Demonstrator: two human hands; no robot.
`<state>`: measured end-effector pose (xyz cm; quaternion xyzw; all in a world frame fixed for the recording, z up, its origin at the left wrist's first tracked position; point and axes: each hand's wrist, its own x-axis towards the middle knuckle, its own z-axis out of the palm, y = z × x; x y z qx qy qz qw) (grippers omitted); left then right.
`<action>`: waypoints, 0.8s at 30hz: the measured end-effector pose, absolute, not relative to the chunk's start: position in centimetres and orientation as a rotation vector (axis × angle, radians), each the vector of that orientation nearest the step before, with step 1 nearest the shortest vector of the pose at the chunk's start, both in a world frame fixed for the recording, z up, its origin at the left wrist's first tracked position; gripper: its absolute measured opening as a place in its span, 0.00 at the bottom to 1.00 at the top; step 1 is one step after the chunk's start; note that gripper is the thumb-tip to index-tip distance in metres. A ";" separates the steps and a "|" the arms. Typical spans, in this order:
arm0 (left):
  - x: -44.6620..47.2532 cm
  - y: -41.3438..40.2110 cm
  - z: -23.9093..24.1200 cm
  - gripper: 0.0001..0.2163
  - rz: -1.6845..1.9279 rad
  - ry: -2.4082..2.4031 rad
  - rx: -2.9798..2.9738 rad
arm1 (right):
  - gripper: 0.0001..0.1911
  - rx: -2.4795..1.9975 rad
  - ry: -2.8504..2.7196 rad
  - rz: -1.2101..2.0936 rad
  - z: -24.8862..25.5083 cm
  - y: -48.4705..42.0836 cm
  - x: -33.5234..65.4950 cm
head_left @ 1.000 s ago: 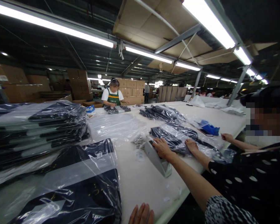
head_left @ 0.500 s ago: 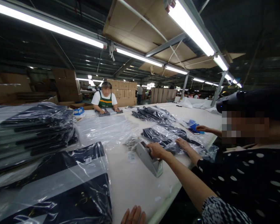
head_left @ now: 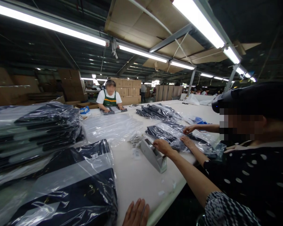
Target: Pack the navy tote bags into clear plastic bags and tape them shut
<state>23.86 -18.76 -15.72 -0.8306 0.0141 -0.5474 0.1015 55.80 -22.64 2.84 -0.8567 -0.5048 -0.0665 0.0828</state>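
My left hand [head_left: 136, 214] lies flat on the white table [head_left: 141, 182] at the near edge, fingers stretched out and holding nothing. It is just right of a dark garment in a clear plastic bag [head_left: 70, 188]. My right hand [head_left: 162, 146], on an arm with a patterned sleeve, reaches forward and curls over the top of a grey tape dispenser [head_left: 153, 155]. Beyond the dispenser lie more bagged dark garments [head_left: 165, 134].
A person in a polka-dot top sits close on my right, with both hands [head_left: 188, 141] on the bagged garments. A tall stack of bagged garments [head_left: 35, 128] stands at the left. Empty clear bags [head_left: 110, 127] lie mid-table. Another worker [head_left: 109, 99] sits at the far end, with cardboard boxes behind.
The neighbour's far hand has moved in from the blue item onto the bagged garments. My right hand stays at the tape dispenser and my left hand stays flat at the edge.
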 end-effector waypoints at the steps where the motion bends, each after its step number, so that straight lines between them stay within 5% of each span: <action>1: 23.8 -18.7 -15.6 0.17 -1.599 0.047 -2.461 | 0.12 -2.550 -1.494 -0.211 2.8 -22.9 56.0; 17: 23.5 -19.1 -15.1 0.18 -1.584 0.034 -2.482 | 0.21 -2.448 -1.705 -0.212 2.6 -22.9 55.9; 24: 23.3 -19.3 -14.9 0.18 -1.560 0.004 -2.491 | 0.14 -2.456 -1.682 -0.256 2.5 -22.2 55.9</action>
